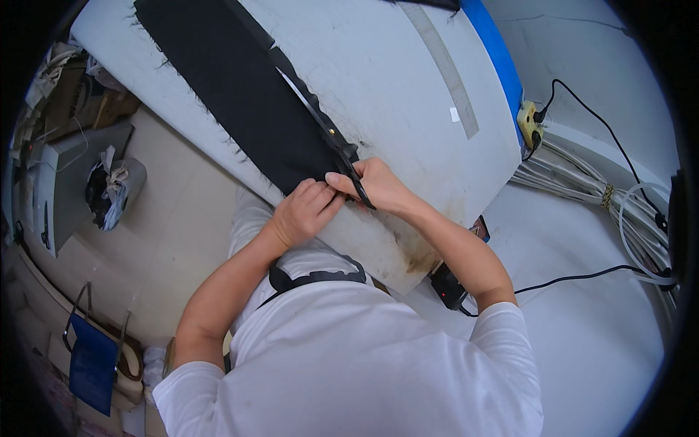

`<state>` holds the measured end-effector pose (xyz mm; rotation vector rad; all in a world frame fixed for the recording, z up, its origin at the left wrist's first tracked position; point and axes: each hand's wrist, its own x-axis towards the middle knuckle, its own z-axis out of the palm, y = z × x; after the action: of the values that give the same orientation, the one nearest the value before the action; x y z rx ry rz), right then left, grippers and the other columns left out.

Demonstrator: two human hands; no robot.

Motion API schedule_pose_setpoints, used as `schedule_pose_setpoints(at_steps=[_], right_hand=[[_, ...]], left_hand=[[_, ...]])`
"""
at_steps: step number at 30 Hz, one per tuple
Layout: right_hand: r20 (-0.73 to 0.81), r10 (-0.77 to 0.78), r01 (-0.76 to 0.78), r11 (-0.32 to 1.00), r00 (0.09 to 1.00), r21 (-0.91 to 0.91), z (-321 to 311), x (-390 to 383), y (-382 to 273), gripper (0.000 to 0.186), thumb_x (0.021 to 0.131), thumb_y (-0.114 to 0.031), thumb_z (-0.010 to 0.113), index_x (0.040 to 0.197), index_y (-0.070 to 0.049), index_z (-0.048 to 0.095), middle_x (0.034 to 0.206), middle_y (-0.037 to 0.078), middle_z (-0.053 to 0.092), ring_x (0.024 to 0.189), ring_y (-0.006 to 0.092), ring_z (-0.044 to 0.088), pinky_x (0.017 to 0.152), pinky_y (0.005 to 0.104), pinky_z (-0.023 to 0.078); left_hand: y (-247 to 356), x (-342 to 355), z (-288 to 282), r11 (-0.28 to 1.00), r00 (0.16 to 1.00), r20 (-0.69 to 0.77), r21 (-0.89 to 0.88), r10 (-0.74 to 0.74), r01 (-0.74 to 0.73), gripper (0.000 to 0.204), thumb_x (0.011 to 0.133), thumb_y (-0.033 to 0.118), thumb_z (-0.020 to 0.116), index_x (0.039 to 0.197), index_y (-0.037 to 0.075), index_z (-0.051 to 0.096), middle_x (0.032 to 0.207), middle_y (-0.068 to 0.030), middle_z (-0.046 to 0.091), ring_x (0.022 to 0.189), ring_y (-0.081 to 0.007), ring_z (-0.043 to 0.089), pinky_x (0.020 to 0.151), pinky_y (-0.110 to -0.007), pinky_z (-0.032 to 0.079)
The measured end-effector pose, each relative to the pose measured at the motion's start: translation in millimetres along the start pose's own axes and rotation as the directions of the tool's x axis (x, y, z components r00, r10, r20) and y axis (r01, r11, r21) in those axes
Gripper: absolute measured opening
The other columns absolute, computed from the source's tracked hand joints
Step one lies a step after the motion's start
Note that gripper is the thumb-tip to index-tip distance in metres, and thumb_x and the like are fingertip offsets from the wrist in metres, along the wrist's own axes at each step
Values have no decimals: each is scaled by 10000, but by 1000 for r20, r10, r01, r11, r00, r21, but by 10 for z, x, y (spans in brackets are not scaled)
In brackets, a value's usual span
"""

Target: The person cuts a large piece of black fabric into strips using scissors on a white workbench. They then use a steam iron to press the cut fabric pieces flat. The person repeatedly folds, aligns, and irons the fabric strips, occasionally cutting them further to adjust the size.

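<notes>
A long piece of black fabric [233, 95] with a frayed left edge lies slantwise across the white table. My right hand [378, 186] grips the black handles of a pair of scissors [324, 125], whose blades point up and left along the fabric's right side. A narrow, wavy-edged strip of the fabric [298, 80] lies just beyond the blades. At the near end of the cloth, my left hand [304, 211] is closed on the fabric edge, its fingers bent close beside the scissor handles. The fingertips of both hands nearly meet there and partly hide the cloth.
The white table [378, 80] has a stained near corner and a grey strip [443, 69] on it. Another dark strip [320, 278] lies across my lap. A yellow power socket [530, 124], cables [575, 175] and a black adapter [448, 288] are right; a bin [127, 186] stands left.
</notes>
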<state>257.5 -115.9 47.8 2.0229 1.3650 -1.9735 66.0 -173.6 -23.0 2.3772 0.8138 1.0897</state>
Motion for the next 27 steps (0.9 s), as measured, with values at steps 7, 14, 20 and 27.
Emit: schedule_pose_setpoints(at_steps=[7,14,20,27], right_hand=[[63,24,-31,993,998,115,15,30,-102,580,796,-550,780,612,-28,606,517,55,557,433,123,521,408,264,382],[19,39,-41,994,999,98,44,177,-431,563,794,-521,793,626,-14,613,538,59,569,455,126,537,423,269,410],[15,28,-29,995,999,95,95,210,-352,545,818,-527,766,646,-32,619,553,39,559,496,110,539,449,272,413],[207,-1,-49,971,978,234,-138,-221,128,536,919,-558,608,693,-83,507,624,19,529,577,108,530,550,269,399]], left_hand=[[-16,-5,-32,1000,1000,13,-29,2,-1,350,676,64,676,1011,-37,687,1005,-162,630,941,-308,625,819,-417,518],[-8,20,-88,999,999,29,-44,-17,18,293,711,58,694,992,-24,695,1020,-160,622,950,-307,614,841,-428,521],[-17,33,-100,998,1000,4,-49,-27,27,283,712,63,697,987,-2,707,1016,-148,619,959,-294,604,841,-421,522],[-61,51,-127,995,1000,-12,-95,9,-10,336,720,64,652,1042,-29,679,984,-154,612,895,-282,594,812,-414,507]])
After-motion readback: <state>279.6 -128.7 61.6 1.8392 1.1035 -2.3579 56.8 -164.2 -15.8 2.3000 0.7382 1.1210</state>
